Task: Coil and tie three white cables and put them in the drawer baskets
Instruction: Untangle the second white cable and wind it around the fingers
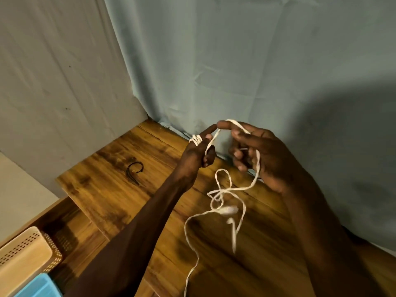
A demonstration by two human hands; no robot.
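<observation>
A thin white cable (222,190) with earbuds dangles in loose loops above the wooden table (120,196). My left hand (198,154) is raised over the table, with several turns of the cable wound round its extended fingers. My right hand (255,146) is close beside it, index fingertip almost touching the left one. The cable runs over the right index finger and down through the curled right fingers. Blurred white earbud pieces (229,210) hang below the hands. The cable's lower end leaves the frame at the bottom.
Dark ties (134,171) lie on the table to the left. An open drawer at lower left holds a beige perforated basket (25,251) and a blue basket (37,286). A pale cloth (235,61) hangs behind the table against the wall.
</observation>
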